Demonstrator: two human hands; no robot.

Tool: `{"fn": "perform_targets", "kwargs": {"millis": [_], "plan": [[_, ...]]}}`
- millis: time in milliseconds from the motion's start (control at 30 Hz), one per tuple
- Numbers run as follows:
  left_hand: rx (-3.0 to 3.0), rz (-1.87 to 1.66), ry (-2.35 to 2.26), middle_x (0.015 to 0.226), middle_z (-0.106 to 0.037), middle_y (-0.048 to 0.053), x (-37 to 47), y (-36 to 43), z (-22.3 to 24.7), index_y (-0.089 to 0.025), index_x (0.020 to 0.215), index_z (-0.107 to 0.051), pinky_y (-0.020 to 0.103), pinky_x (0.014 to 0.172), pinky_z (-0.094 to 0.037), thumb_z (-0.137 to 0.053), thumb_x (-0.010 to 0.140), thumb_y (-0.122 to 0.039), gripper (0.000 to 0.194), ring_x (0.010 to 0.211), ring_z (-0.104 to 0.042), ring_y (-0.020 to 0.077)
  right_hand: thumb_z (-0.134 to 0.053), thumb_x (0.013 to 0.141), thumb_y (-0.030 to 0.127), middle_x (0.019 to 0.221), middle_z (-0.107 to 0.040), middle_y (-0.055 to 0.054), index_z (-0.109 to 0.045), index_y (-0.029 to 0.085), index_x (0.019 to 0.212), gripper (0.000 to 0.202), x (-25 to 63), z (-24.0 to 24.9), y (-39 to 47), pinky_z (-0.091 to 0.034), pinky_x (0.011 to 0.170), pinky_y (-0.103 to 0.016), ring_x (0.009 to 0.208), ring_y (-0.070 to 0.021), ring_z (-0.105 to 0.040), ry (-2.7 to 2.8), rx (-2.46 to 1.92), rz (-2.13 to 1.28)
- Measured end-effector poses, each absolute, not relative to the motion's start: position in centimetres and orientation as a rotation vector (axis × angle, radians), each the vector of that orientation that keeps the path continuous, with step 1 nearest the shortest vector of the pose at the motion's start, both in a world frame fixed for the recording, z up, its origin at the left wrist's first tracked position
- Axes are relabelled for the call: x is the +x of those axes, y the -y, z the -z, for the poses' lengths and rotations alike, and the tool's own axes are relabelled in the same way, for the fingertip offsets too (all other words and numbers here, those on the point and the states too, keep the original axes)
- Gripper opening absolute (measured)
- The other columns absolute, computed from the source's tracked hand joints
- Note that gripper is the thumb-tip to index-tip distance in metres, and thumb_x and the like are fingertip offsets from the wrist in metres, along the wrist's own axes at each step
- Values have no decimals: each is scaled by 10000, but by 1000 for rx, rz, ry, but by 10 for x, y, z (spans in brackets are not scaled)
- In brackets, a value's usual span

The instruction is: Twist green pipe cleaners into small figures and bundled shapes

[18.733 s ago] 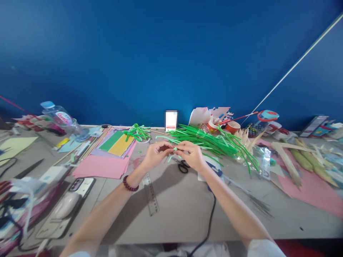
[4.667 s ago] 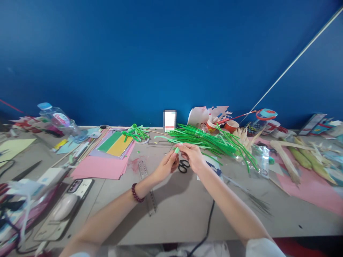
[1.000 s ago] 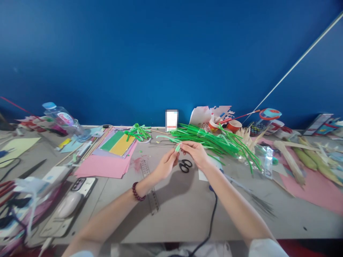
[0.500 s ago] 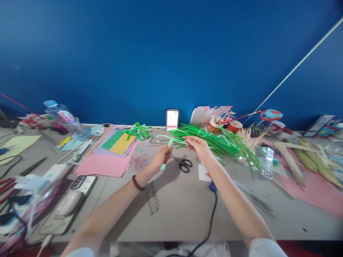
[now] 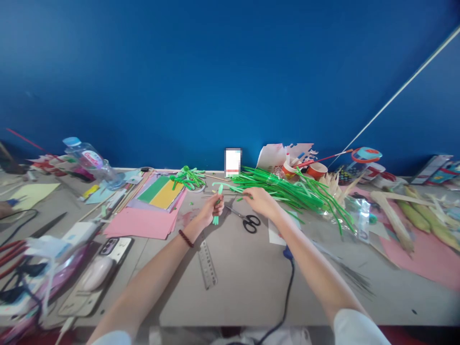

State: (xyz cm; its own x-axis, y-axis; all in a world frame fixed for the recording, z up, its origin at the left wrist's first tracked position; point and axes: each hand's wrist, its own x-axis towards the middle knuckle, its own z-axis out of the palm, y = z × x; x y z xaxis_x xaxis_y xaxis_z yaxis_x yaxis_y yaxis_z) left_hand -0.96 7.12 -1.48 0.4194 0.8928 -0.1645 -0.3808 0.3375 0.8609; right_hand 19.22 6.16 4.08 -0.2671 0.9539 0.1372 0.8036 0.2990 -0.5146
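The left hand [image 5: 211, 209] is closed around a pale green fuzzy piece [image 5: 215, 220], whose ends stick out above and below the fist. To its right, the right hand [image 5: 259, 200] has its fingers together at the near edge of the green stems [image 5: 276, 184]; whether they grip one, I cannot tell. Between and just below the hands lie black-handled scissors [image 5: 251, 224]. A clear ruler [image 5: 207, 264] lies nearer the wearer, below the left hand, and pink paper [image 5: 143, 222] lies left of that hand.
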Motion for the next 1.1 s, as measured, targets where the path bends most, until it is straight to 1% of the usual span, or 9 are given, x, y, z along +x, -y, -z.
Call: {"fn": "perform_targets", "kwargs": {"millis": [167, 300, 500, 667, 800, 867, 933, 1033, 1100], "plan": [[761, -940, -724, 477, -257, -98, -12, -74, 17, -171, 670, -417, 142, 341, -154, -614, 780, -361, 295, 353, -182, 28, -484, 849, 154, 1079, -682, -68, -682, 199, 1034, 275, 170, -42, -107, -441, 834, -290, 995, -222, -613, 2254, -1505, -423], [608, -914, -623, 492, -241, -96, -18, -76, 14, -171, 695, -414, 136, 322, -135, -583, 814, -294, 241, 349, -172, 31, -568, 833, 256, 1064, -682, -80, -664, 197, 1068, 261, 158, -30, -135, -450, 783, -281, 966, -225, -613, 2241, -1626, -391], [565, -931, -566, 498, -232, -84, -21, -77, 13, -172, 699, -405, 143, 311, -139, -504, 858, -250, 203, 348, -179, 41, -615, 771, 193, 921, -702, -51, -701, 214, 803, 94, 148, -19, -144, -431, 700, -266, 863, -207, -611, 2209, -1671, -365], [573, -952, -563, 498, -258, -83, -21, -77, 16, -168, 701, -414, 145, 317, -173, -532, 839, -240, 195, 350, -210, 40, -463, 870, 214, 935, -676, -67, -624, 183, 924, 173, 155, -42, -143, -393, 690, -265, 802, -179, -576, 2031, -1591, -276], [587, -956, -547, 494, -275, -84, -20, -79, 18, -166, 691, -420, 148, 320, -172, -538, 831, -235, 195, 341, -202, 33, -439, 900, 245, 855, -658, -33, -533, 185, 979, 137, 172, -73, -145, -361, 660, -251, 657, -116, -532, 1823, -1423, -244], [593, -959, -544, 491, -279, -83, -20, -80, 19, -167, 688, -423, 150, 323, -175, -528, 836, -236, 194, 340, -211, 34, -473, 886, 279, 757, -642, -1, -494, 190, 952, 113, 181, -87, -144, -354, 600, -238, 536, -81, -501, 1601, -1223, -382], [599, -969, -546, 498, -308, -75, -18, -80, 19, -169, 690, -428, 152, 332, -200, -521, 841, -245, 193, 346, -246, 38, -467, 883, 333, 683, -614, 31, -446, 210, 925, 132, 189, -99, -140, -336, 516, -229, 426, -64, -464, 1410, -1087, -472], [606, -980, -552, 535, -404, -45, -16, -79, 19, -169, 684, -438, 161, 346, -256, -523, 837, -260, 197, 383, -348, 55, -374, 903, 447, 656, -597, 48, -383, 238, 920, 209, 201, -112, -125, -313, 447, -220, 408, -75, -479, 1275, -1012, -491], [594, -989, -551, 621, -508, -4, -14, -77, 18, -163, 683, -459, 168, 364, -308, -535, 827, -250, 184, 454, -451, 75, -460, 847, 503, 609, -580, 63, -370, 247, 846, 271, 209, -115, -111, -317, 422, -221, 398, -86, -491, 1059, -872, -597]]}}
